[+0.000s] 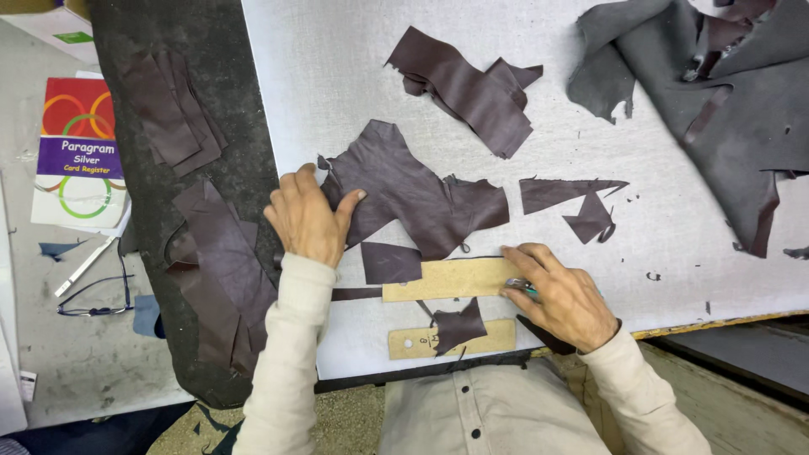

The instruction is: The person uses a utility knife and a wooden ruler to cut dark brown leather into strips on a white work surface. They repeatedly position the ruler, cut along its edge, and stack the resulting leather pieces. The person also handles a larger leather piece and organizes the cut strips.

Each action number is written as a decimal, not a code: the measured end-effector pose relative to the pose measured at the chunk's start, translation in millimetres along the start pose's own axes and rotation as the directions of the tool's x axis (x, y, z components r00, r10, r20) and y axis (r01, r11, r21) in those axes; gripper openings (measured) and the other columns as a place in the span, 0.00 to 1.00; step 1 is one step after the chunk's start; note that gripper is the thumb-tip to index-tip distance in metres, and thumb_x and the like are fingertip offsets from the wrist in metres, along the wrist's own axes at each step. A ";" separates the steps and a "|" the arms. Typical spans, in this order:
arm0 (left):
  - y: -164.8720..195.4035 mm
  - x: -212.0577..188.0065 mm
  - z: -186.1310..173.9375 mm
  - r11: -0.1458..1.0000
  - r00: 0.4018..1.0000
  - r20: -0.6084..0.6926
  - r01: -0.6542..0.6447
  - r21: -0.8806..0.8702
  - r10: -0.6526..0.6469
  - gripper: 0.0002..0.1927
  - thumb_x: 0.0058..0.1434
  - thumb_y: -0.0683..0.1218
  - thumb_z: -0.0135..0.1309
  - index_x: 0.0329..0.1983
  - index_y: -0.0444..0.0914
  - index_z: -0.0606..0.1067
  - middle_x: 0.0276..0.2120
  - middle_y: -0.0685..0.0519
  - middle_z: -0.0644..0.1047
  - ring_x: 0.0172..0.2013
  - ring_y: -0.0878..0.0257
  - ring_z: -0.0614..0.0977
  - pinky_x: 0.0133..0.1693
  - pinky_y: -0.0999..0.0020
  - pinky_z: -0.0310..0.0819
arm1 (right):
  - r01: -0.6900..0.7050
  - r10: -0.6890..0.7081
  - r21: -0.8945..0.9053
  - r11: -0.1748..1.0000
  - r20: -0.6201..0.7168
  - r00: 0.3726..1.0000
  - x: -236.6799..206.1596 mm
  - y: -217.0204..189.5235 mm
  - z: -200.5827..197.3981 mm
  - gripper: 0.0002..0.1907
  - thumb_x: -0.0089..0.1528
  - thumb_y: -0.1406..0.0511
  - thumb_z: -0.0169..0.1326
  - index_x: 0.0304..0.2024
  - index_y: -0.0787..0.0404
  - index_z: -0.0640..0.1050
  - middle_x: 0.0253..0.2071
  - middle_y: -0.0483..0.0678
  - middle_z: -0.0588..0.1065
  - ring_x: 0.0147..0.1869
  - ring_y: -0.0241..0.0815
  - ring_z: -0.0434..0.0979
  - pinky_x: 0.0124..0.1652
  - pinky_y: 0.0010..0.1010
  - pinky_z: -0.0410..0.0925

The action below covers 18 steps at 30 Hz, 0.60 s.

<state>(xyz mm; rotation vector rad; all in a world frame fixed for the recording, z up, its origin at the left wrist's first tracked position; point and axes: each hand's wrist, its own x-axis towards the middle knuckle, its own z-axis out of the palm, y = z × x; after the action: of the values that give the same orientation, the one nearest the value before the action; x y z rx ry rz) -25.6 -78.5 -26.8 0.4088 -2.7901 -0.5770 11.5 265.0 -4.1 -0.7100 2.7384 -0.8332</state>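
White cutting board (590, 278) carries dark leather scraps. Left hand (310, 215) lies flat, pinning a leather piece (413, 202) near the front edge; right hand (560, 295) grips a small tool (521, 286) against a template (447, 280).

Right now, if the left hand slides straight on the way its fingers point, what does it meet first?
The left hand points up the board, its thumb on the large dark leather piece. Straight ahead lies only bare white cutting board up to the picture's top edge, so the way looks free, as far as the picture shows.
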 end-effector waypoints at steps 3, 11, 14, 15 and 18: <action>5.7 21.5 5.1 0.999 0.988 0.150 0.032 -0.031 -0.027 0.30 0.53 0.57 0.67 0.52 0.33 0.77 0.44 0.43 0.77 0.46 0.48 0.74 0.51 0.50 0.62 | -0.024 0.024 -0.009 1.000 0.085 0.996 -2.1 14.6 -1.2 0.24 0.54 0.59 0.65 0.50 0.62 0.78 0.44 0.51 0.77 0.36 0.49 0.83 0.33 0.38 0.75; 83.2 22.4 -40.3 0.732 0.869 0.343 -0.032 -0.681 0.357 0.18 0.64 0.44 0.56 0.54 0.28 0.75 0.39 0.48 0.81 0.24 0.63 0.80 0.29 0.67 0.80 | -0.444 0.452 0.258 0.858 0.032 0.891 -52.7 78.4 -20.3 0.13 0.61 0.62 0.60 0.43 0.62 0.84 0.24 0.48 0.80 0.25 0.35 0.75 0.26 0.29 0.67; 145.7 12.9 -57.2 0.340 0.754 0.237 0.020 -0.940 0.612 0.11 0.70 0.42 0.53 0.49 0.28 0.75 0.33 0.50 0.79 0.28 0.68 0.82 0.34 0.70 0.83 | -0.573 0.638 0.405 0.712 -0.031 0.770 -73.9 99.0 -24.6 0.12 0.63 0.64 0.59 0.47 0.64 0.83 0.24 0.49 0.77 0.22 0.35 0.67 0.23 0.29 0.61; 163.2 8.7 -63.3 0.336 0.766 0.189 -0.037 -0.941 0.614 0.13 0.69 0.42 0.53 0.53 0.29 0.74 0.32 0.51 0.80 0.28 0.68 0.81 0.33 0.71 0.81 | -0.562 0.656 0.458 0.689 -0.065 0.752 -79.9 104.2 -25.3 0.12 0.64 0.64 0.59 0.48 0.64 0.82 0.24 0.48 0.76 0.22 0.33 0.66 0.23 0.28 0.60; 185.2 2.2 -78.6 0.159 0.812 0.093 0.000 -0.987 0.577 0.15 0.71 0.40 0.53 0.58 0.28 0.73 0.33 0.51 0.78 0.29 0.67 0.78 0.33 0.72 0.77 | -0.477 0.692 0.610 0.633 -0.170 0.702 -95.8 114.5 -27.7 0.13 0.67 0.65 0.58 0.51 0.66 0.80 0.26 0.47 0.73 0.23 0.31 0.64 0.22 0.24 0.57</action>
<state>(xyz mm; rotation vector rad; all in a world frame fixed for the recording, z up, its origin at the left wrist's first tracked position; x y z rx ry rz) -43.8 56.9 121.0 -0.6821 -1.9897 -2.3414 41.3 409.0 -42.0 0.5358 2.5337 -1.5578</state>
